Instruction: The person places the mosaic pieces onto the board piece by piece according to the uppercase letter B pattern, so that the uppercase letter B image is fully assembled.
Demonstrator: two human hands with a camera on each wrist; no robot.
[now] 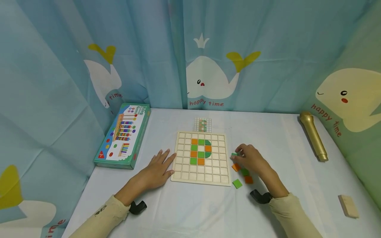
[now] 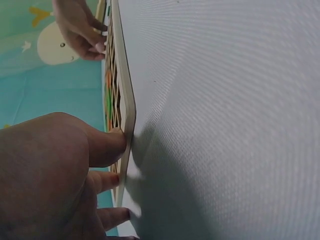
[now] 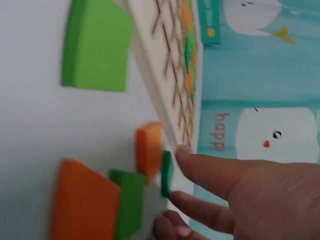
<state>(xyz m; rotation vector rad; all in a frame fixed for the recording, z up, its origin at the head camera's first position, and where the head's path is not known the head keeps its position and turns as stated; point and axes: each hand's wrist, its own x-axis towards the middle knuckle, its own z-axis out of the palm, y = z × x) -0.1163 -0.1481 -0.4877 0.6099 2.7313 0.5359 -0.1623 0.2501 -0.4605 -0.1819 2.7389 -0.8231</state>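
Observation:
A pale wooden grid board point(image 1: 181, 175) lies mid-table, with orange, green and dark green tiles point(image 1: 200, 154) set in its squares. My left hand point(image 1: 156, 172) rests at the board's left edge, fingers spread, its thumb against the rim in the left wrist view. Beside the board's right edge, my right hand point(image 1: 251, 159) pinches a dark green tile point(image 3: 166, 174) between thumb and index fingertips, low over the table. Around that hand lie loose tiles: an orange one point(image 1: 236, 167), a green one point(image 1: 245, 172), another orange one point(image 1: 248, 179) and another green one point(image 1: 237, 183).
A small printed pattern card point(image 1: 203, 125) lies behind the board. At the left stands a green game box point(image 1: 123, 135). A gold microphone point(image 1: 314, 137) and a wooden block point(image 1: 348, 206) lie at the right. Whale-printed curtains point(image 1: 160, 66) border the table.

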